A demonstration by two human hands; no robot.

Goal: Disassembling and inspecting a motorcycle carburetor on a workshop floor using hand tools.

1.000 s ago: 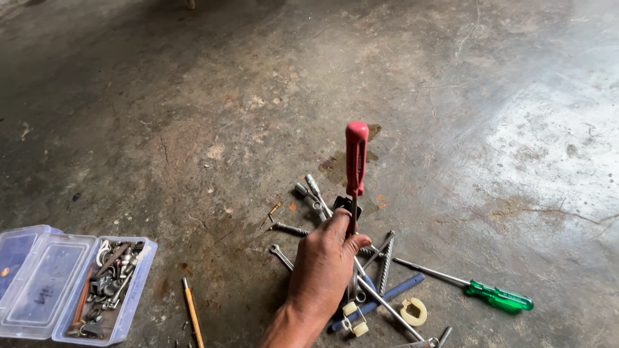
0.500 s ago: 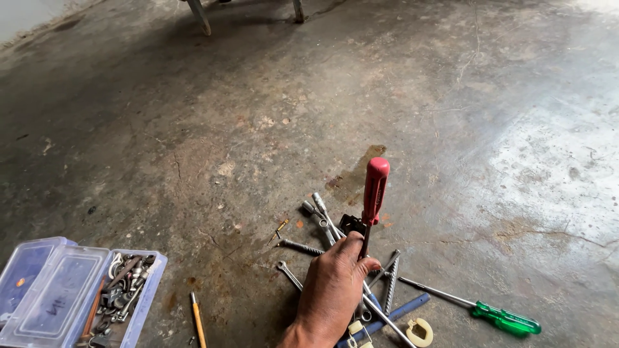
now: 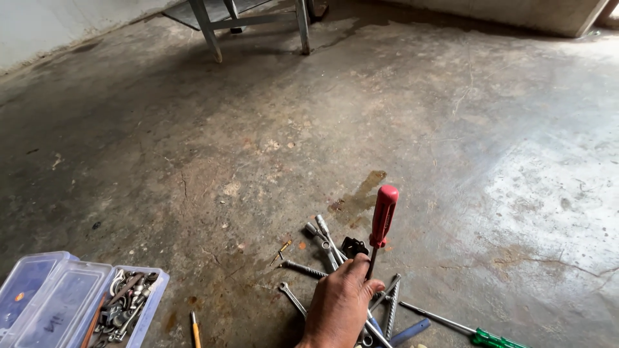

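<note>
I see stained concrete floor (image 3: 193,161). Heap of wrenches (image 3: 322,258) lies on it under and around my hand (image 3: 338,306). Green-handled screwdriver (image 3: 480,333) lies right of hand. Clear blue parts box (image 3: 71,303) sits well left, pencil (image 3: 195,330) between.

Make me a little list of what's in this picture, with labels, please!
place: stained concrete floor
hand: one hand, side unclear, holding the metal shaft of a red-handled screwdriver, handle up
under the hand: pile of wrenches
right of pile: green-handled screwdriver
left: clear blue parts box, lid open, full of small metal bits
far back: metal table legs
</note>
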